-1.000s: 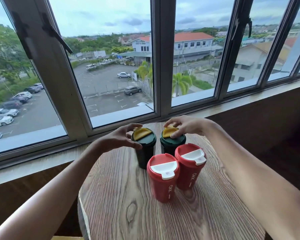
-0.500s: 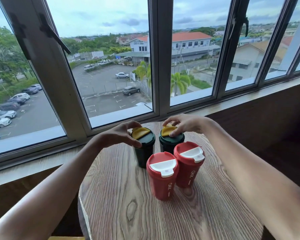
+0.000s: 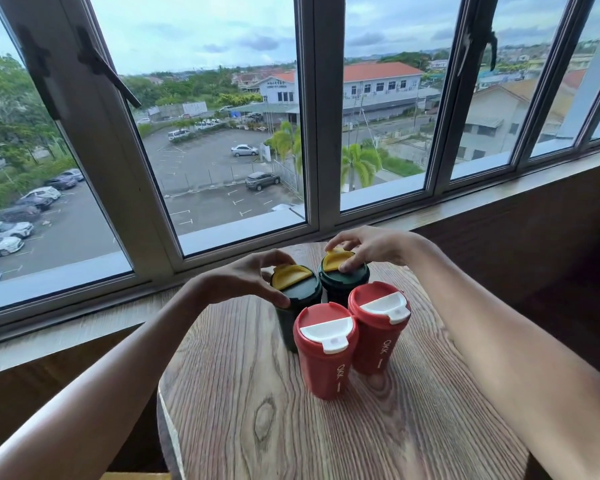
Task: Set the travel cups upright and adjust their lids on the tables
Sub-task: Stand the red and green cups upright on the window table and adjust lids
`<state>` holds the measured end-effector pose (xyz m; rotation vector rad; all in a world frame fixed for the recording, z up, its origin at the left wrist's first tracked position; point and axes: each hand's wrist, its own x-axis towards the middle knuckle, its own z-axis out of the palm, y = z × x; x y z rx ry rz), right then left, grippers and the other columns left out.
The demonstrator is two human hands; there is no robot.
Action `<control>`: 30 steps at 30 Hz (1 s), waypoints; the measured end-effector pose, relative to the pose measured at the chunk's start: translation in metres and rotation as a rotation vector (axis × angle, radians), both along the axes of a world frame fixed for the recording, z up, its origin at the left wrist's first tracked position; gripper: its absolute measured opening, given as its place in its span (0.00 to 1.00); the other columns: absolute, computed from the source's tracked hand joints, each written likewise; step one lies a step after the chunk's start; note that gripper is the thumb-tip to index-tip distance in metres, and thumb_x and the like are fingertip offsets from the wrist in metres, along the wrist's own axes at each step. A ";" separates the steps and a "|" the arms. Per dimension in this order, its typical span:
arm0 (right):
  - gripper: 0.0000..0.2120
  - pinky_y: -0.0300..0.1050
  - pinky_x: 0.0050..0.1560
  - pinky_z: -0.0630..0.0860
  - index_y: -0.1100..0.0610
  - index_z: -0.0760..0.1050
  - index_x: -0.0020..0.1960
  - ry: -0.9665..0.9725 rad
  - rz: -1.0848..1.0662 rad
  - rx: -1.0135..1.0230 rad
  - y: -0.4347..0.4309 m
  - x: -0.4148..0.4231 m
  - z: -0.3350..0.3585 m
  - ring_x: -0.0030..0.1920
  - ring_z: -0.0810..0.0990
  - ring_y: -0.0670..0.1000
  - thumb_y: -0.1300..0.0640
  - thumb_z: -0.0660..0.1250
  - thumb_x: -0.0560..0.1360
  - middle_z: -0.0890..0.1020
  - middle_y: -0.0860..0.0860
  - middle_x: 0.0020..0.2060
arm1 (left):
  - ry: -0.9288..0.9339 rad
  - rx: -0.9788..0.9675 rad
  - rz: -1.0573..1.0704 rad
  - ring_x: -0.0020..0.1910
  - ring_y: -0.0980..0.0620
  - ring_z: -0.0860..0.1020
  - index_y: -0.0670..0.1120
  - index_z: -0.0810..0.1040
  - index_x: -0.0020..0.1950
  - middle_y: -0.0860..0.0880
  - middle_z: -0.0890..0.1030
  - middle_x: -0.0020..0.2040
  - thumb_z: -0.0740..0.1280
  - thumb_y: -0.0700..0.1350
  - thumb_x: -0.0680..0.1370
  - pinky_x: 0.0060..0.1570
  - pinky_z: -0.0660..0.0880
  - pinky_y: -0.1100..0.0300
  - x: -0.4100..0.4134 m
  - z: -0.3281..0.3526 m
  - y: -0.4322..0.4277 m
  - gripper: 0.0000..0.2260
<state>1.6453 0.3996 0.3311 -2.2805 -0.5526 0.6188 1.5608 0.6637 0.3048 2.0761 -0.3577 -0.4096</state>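
- Four travel cups stand upright in a tight cluster a little right of the frame's centre, on a round wooden table (image 3: 343,438) whose grain fills the lower middle.
- The left green cup (image 3: 297,306) sits at the back left of the cluster; its yellow flap (image 3: 290,274) is tilted up off the dark lid.
- The left hand (image 3: 246,277) comes in from the lower left and curls round that lid, thumb on the near rim and fingers arched over the far side (a grasp on the lid rather than on the cup body).
- The right green cup (image 3: 343,284) stands just beside it, toward the window; only its lid and upper wall show, the rest being hidden by the red cups in front.
- The right hand (image 3: 371,245) reaches in from the right edge, fingertips pinching the raised yellow tab (image 3: 335,259) on that lid, one finger resting on the tab's near edge.
- The near red cup (image 3: 324,355) and the far red cup (image 3: 378,330) stand touching, each with a white flap lying flat on a red lid, both free of the hands.
- Both forearms cross the table's edges and cover part of its surface.
- Behind the table a wooden sill (image 3: 84,327) runs under a grey-framed window (image 3: 312,109), with a car park and roofs beyond the glass.
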 end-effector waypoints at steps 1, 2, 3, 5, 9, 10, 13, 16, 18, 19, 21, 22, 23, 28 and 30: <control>0.22 0.48 0.64 0.72 0.49 0.76 0.64 -0.003 0.004 -0.001 0.000 0.000 0.000 0.63 0.72 0.55 0.64 0.73 0.72 0.73 0.55 0.61 | 0.004 -0.007 -0.005 0.62 0.41 0.77 0.45 0.73 0.65 0.43 0.76 0.63 0.77 0.36 0.69 0.59 0.76 0.53 0.000 -0.001 0.000 0.27; 0.22 0.49 0.64 0.72 0.48 0.76 0.63 -0.005 0.008 -0.003 0.000 0.001 0.000 0.63 0.72 0.55 0.64 0.73 0.72 0.73 0.56 0.61 | 0.006 -0.013 -0.006 0.62 0.41 0.77 0.45 0.73 0.65 0.44 0.76 0.63 0.77 0.36 0.69 0.59 0.76 0.53 -0.001 -0.001 0.000 0.27; 0.22 0.49 0.65 0.72 0.48 0.76 0.63 -0.008 0.012 -0.009 0.000 0.001 0.000 0.63 0.72 0.55 0.64 0.73 0.72 0.73 0.56 0.62 | 0.009 -0.016 -0.005 0.62 0.41 0.76 0.45 0.73 0.65 0.44 0.76 0.63 0.77 0.36 0.69 0.59 0.76 0.53 -0.001 -0.001 0.000 0.27; 0.22 0.50 0.66 0.72 0.47 0.76 0.63 -0.012 0.020 -0.021 0.000 0.002 0.001 0.64 0.72 0.55 0.63 0.73 0.72 0.73 0.55 0.61 | 0.015 -0.024 -0.003 0.63 0.41 0.76 0.45 0.73 0.66 0.44 0.76 0.64 0.77 0.35 0.69 0.61 0.76 0.52 -0.001 -0.002 -0.001 0.27; 0.21 0.46 0.61 0.71 0.47 0.76 0.63 -0.019 0.050 -0.031 -0.001 0.001 0.003 0.63 0.72 0.54 0.62 0.73 0.73 0.73 0.55 0.61 | 0.043 -0.044 -0.010 0.65 0.41 0.75 0.45 0.72 0.67 0.44 0.74 0.65 0.77 0.33 0.69 0.63 0.74 0.49 -0.001 -0.003 0.000 0.28; 0.21 0.45 0.59 0.70 0.47 0.76 0.63 -0.031 0.061 -0.037 -0.001 0.001 0.003 0.63 0.72 0.54 0.61 0.73 0.73 0.73 0.54 0.61 | 0.049 -0.044 -0.014 0.65 0.41 0.74 0.46 0.72 0.67 0.44 0.74 0.66 0.76 0.33 0.70 0.63 0.74 0.48 -0.001 -0.003 0.000 0.28; 0.21 0.45 0.59 0.69 0.45 0.75 0.64 -0.077 0.091 -0.041 -0.006 0.002 0.002 0.63 0.72 0.53 0.58 0.73 0.73 0.74 0.53 0.61 | 0.071 -0.050 -0.022 0.65 0.42 0.75 0.47 0.71 0.67 0.45 0.73 0.66 0.76 0.33 0.70 0.64 0.74 0.47 -0.001 -0.003 -0.001 0.29; 0.21 0.46 0.61 0.69 0.43 0.75 0.64 -0.098 0.106 -0.041 -0.009 0.004 -0.001 0.62 0.72 0.52 0.55 0.73 0.74 0.75 0.50 0.61 | 0.090 -0.056 -0.033 0.65 0.43 0.76 0.47 0.70 0.68 0.44 0.73 0.67 0.76 0.33 0.70 0.63 0.75 0.48 -0.001 -0.002 -0.001 0.30; 0.22 0.47 0.63 0.69 0.43 0.75 0.65 -0.095 0.116 -0.052 -0.009 0.005 -0.001 0.63 0.71 0.52 0.55 0.72 0.74 0.75 0.49 0.61 | 0.095 -0.062 -0.034 0.65 0.43 0.75 0.47 0.70 0.68 0.44 0.73 0.67 0.75 0.32 0.70 0.63 0.75 0.49 -0.002 -0.001 -0.002 0.29; 0.22 0.47 0.63 0.68 0.43 0.74 0.66 -0.088 0.120 -0.050 -0.009 0.005 -0.001 0.64 0.71 0.52 0.55 0.72 0.74 0.74 0.49 0.62 | 0.097 -0.066 -0.032 0.65 0.43 0.75 0.47 0.70 0.68 0.44 0.73 0.67 0.75 0.32 0.70 0.63 0.74 0.48 -0.002 -0.001 -0.002 0.29; 0.22 0.47 0.63 0.68 0.44 0.74 0.66 -0.068 0.126 -0.040 -0.010 0.005 0.000 0.64 0.70 0.52 0.56 0.72 0.74 0.74 0.50 0.62 | 0.100 -0.071 -0.027 0.65 0.43 0.75 0.47 0.70 0.68 0.44 0.73 0.67 0.75 0.31 0.71 0.64 0.74 0.47 -0.003 -0.001 -0.003 0.29; 0.23 0.46 0.62 0.68 0.44 0.74 0.66 -0.060 0.128 -0.037 -0.010 0.005 0.000 0.64 0.70 0.51 0.57 0.72 0.74 0.74 0.50 0.62 | 0.102 -0.073 -0.024 0.65 0.43 0.75 0.47 0.70 0.68 0.44 0.73 0.67 0.75 0.31 0.71 0.64 0.74 0.47 -0.004 -0.001 -0.003 0.30; 0.23 0.46 0.61 0.67 0.44 0.74 0.67 -0.052 0.129 -0.036 -0.010 0.005 0.000 0.64 0.70 0.51 0.58 0.72 0.74 0.73 0.50 0.63 | 0.107 -0.076 -0.022 0.65 0.44 0.75 0.47 0.70 0.68 0.44 0.72 0.67 0.75 0.32 0.71 0.64 0.75 0.48 -0.004 -0.001 -0.003 0.30; 0.24 0.45 0.61 0.68 0.44 0.75 0.67 0.025 0.132 -0.014 -0.011 0.007 0.003 0.66 0.68 0.52 0.62 0.71 0.74 0.72 0.51 0.64 | 0.119 -0.096 -0.024 0.65 0.45 0.75 0.48 0.70 0.69 0.45 0.72 0.67 0.76 0.34 0.70 0.63 0.76 0.52 -0.006 0.000 -0.003 0.31; 0.24 0.45 0.62 0.68 0.43 0.75 0.66 0.053 0.140 -0.007 -0.011 0.009 0.004 0.67 0.68 0.52 0.63 0.71 0.74 0.71 0.51 0.65 | 0.117 -0.093 -0.018 0.65 0.46 0.75 0.49 0.70 0.69 0.46 0.72 0.67 0.75 0.32 0.71 0.62 0.76 0.53 -0.007 0.000 -0.003 0.30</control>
